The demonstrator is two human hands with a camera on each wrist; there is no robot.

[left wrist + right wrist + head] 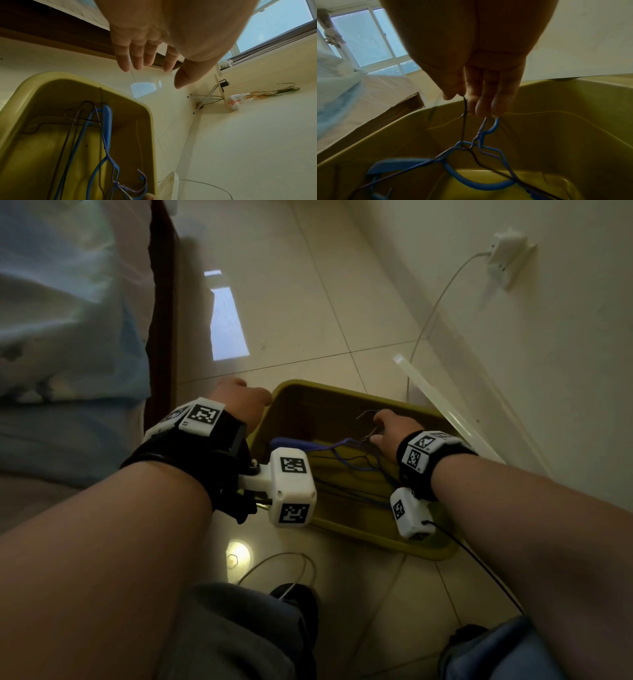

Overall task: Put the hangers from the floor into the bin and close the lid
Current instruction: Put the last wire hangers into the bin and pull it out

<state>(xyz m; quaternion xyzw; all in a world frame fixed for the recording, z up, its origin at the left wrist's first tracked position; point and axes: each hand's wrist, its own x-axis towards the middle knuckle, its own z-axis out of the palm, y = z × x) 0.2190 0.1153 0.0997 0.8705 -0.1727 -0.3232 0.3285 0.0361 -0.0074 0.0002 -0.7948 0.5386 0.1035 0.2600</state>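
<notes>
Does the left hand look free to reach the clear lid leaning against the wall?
Probably not directly. The left hand is open and holds nothing, but it hovers past the bin on its left side; the clear lid is on the far right, beyond the right hand holding the hangers.

"What lay beyond the work?"
"A white charger was plugged into the wall, its cable trailing down to the tiled floor; a bed stood left."
</notes>
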